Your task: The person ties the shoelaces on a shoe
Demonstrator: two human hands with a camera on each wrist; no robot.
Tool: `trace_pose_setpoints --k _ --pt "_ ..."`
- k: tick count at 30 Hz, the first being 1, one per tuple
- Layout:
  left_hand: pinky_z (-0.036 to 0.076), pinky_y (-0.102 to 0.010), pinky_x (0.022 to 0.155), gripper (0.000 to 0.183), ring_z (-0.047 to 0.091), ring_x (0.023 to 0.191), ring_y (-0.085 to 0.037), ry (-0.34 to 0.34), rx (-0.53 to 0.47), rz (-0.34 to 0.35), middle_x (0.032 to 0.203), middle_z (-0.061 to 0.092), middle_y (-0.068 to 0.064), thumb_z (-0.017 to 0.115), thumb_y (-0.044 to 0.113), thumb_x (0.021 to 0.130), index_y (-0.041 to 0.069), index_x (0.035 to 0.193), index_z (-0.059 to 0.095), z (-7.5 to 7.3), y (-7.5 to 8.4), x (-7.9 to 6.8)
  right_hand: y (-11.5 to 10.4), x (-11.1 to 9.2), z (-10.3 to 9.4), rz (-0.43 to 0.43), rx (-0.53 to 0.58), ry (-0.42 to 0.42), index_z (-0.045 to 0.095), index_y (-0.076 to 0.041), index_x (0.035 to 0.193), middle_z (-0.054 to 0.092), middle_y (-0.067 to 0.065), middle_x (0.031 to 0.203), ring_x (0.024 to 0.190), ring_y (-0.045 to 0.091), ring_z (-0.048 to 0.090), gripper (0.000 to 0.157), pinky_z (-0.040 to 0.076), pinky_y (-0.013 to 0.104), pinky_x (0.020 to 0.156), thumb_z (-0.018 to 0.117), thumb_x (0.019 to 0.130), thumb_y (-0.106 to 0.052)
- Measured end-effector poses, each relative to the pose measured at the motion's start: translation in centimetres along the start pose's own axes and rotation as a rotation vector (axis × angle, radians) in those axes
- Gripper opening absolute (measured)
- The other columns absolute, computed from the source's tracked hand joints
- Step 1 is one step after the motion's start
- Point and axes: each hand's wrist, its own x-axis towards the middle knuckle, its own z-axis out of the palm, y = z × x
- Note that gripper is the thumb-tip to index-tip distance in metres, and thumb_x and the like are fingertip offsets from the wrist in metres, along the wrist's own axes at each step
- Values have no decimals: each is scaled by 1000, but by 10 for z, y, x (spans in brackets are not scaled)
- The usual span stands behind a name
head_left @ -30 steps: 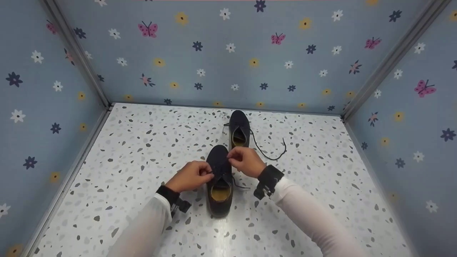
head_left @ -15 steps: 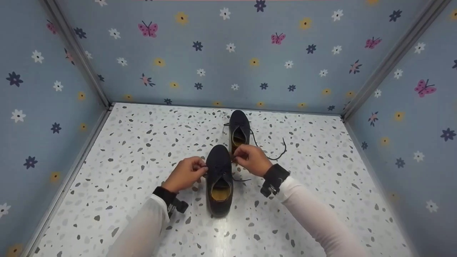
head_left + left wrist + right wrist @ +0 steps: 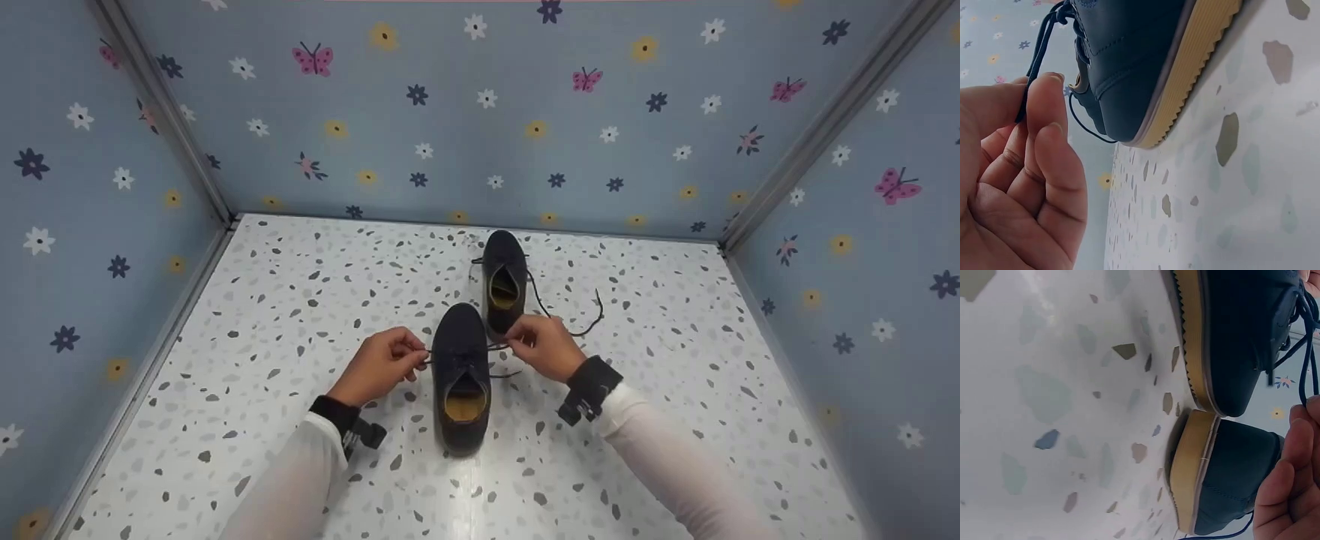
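from where i stand, the left hand (image 3: 381, 365) has drawn off the near shoe (image 3: 460, 334), the right hand (image 3: 550, 348) has moved outward too, lace (image 3: 497, 346) now shows stretched towards each, and the far shoe (image 3: 502, 249) is less covered.

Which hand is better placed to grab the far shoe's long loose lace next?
Probably the right hand: it's beside the long loose lace; the left hand is across the near shoe. Both pinch that shoe's laces, though.

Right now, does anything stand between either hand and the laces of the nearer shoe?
Nothing visible does: the left hand and the right hand each pinch laces of the nearer shoe; the farther shoe stands ahead, not in between.
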Motion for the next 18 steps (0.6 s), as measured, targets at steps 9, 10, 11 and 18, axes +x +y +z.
trace_pose_setpoints --k 9,10,11,18 --pt "56 -26 64 11 70 69 -17 4 16 -14 88 79 -7 73 20 99 10 101 68 -4 -5 -6 10 -14 8 53 34 31 74 -11 86 73 3 81 70 2 60 10 52 20 67 73 88 -1" --pt "56 -26 63 11 71 69 -17 4 17 -18 88 79 -7 73 20 99 11 101 68 -4 -5 -6 10 -15 8 53 41 31 74 -11 86 73 4 81 70 2 59 10 52 20 67 73 88 -1" --pt "56 -26 63 11 71 69 -17 5 20 -20 88 79 -7 73 20 99 11 101 68 -4 -5 -6 11 -15 8 63 48 29 74 -11 86 74 4 82 70 2 59 9 52 20 67 73 88 -2" --pt "55 -26 62 12 70 69 -18 10 20 -16 88 78 -8 73 22 99 10 100 68 -4 -7 -7 9 -19 6 100 90 25 73 -12 86 72 5 81 68 1 58 9 50 19 65 73 89 -3"
